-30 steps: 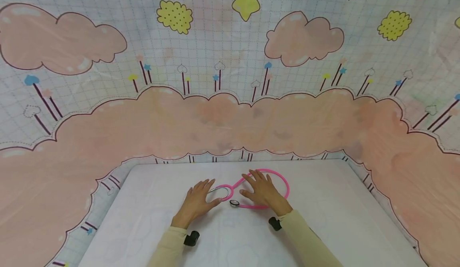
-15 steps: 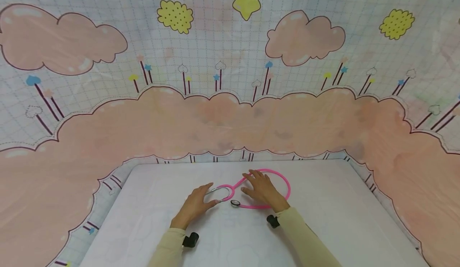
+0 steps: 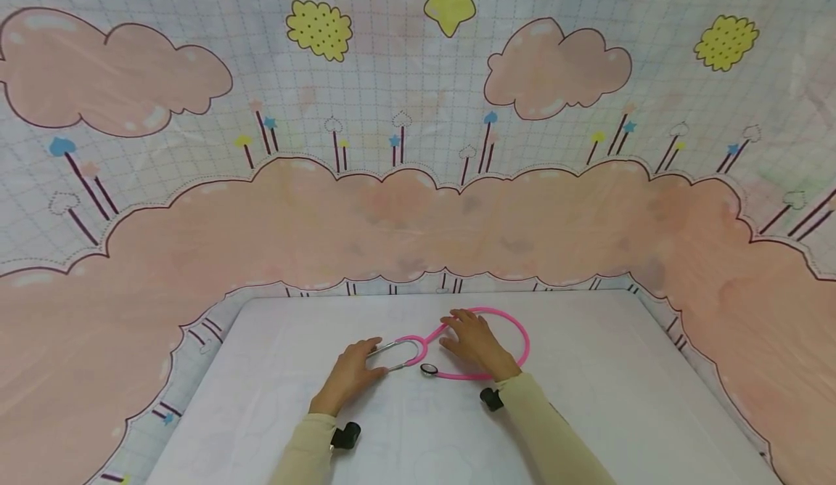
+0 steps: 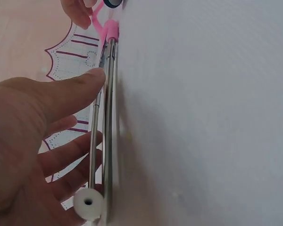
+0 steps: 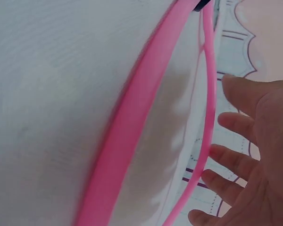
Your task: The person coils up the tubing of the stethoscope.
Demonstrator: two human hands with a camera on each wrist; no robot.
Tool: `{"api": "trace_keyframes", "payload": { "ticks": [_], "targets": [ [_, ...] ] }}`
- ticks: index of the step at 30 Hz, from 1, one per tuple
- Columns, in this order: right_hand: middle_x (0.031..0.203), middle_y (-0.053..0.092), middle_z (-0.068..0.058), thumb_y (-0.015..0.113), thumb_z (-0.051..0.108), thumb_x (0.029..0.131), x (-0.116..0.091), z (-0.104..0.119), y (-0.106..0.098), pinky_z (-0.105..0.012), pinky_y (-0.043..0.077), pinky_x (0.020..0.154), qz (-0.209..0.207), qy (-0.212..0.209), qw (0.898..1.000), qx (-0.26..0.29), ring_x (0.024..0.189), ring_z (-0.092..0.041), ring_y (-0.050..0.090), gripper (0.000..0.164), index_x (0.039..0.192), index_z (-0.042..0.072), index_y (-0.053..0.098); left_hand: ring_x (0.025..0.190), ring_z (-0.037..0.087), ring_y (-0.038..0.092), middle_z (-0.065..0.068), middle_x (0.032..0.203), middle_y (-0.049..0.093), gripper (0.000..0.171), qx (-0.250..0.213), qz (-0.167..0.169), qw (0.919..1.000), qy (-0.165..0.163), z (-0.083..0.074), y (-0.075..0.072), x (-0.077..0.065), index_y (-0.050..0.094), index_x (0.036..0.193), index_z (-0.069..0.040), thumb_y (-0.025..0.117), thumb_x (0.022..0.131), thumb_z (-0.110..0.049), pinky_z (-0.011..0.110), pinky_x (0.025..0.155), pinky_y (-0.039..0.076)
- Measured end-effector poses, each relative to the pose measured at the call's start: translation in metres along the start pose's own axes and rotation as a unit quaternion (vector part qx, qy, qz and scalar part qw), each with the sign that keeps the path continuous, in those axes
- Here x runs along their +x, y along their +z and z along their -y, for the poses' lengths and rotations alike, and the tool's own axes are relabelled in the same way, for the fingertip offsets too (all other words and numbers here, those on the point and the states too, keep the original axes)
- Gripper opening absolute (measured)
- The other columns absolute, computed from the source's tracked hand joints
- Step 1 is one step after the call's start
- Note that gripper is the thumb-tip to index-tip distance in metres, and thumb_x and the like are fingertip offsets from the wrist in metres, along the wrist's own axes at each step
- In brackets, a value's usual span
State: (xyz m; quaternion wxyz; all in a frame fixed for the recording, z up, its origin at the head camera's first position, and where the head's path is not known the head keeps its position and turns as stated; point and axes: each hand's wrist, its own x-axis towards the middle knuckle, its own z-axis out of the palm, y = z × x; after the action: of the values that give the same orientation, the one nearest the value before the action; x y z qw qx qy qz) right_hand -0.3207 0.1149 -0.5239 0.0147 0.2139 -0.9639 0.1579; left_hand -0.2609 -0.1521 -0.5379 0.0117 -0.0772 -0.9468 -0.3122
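Note:
A pink stethoscope (image 3: 527, 338) lies on the white table, its tubing looped to the right and its round chest piece (image 3: 428, 370) near the middle. Its two metal ear tubes (image 4: 108, 117) point left, and a white ear tip (image 4: 88, 204) shows in the left wrist view. My left hand (image 3: 350, 375) is spread at that end, thumb toward the near ear tube and fingers toward the far one. Over the loop, my right hand (image 3: 480, 341) hovers palm down with loosely spread fingers; in the right wrist view its fingertips (image 5: 219, 149) overlap the pink tubing.
The white table (image 3: 588, 427) reaches to a patterned cloth backdrop (image 3: 418, 231) behind and at the sides. A small black camera (image 3: 346, 435) sits at the left wrist and another black camera (image 3: 491, 399) at the right.
My left hand has drawn back to the left along the ear tubes, uncovering more of them, its thumb and fingers less spread. The right hand stays nearly in place over the loop.

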Motion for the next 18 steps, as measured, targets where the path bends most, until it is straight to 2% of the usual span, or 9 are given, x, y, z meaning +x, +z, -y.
{"api": "trace_keyframes", "payload": {
  "ticks": [5,11,14,18],
  "targets": [
    [0.134,0.059,-0.012,0.068,0.031,0.092,-0.001,-0.001,0.003,-0.060,0.035,0.109,-0.012,-0.004,1.000,-0.005,0.131,-0.034,0.048,0.040,0.127,0.012,0.063,0.114,0.034,0.057,0.013,0.121,0.065,0.058,0.000,-0.002,1.0000,-0.003,0.004,0.000,0.000,0.058,0.133,-0.006,0.081,0.080,-0.017,0.053,0.101,0.043],
    [0.125,0.063,-0.010,0.070,0.026,0.091,-0.001,-0.001,0.004,-0.057,0.039,0.105,-0.012,0.015,1.000,0.001,0.123,-0.033,0.053,0.034,0.121,0.013,0.067,0.110,0.030,0.059,0.012,0.118,0.065,0.057,-0.005,0.000,1.0000,-0.006,0.008,0.001,0.001,0.060,0.130,-0.007,0.082,0.078,-0.017,0.050,0.099,0.045],
    [0.120,0.064,-0.009,0.071,0.023,0.090,0.000,-0.001,0.004,-0.056,0.041,0.102,-0.011,0.023,1.000,-0.002,0.117,-0.032,0.054,0.030,0.118,0.013,0.068,0.100,0.025,0.061,0.009,0.108,0.066,0.055,-0.010,0.007,0.9999,-0.007,0.009,0.001,0.002,0.062,0.128,-0.005,0.082,0.078,-0.016,0.046,0.093,0.048],
    [0.105,0.065,-0.007,0.072,0.020,0.090,0.001,-0.003,0.005,-0.052,0.044,0.096,-0.011,0.032,0.999,-0.008,0.104,-0.028,0.056,0.021,0.109,0.013,0.071,0.083,0.016,0.053,0.003,0.092,0.060,0.048,-0.019,0.018,0.9996,-0.005,0.011,0.002,0.002,0.064,0.122,-0.001,0.081,0.079,-0.014,0.037,0.078,0.046]
  ]
}}
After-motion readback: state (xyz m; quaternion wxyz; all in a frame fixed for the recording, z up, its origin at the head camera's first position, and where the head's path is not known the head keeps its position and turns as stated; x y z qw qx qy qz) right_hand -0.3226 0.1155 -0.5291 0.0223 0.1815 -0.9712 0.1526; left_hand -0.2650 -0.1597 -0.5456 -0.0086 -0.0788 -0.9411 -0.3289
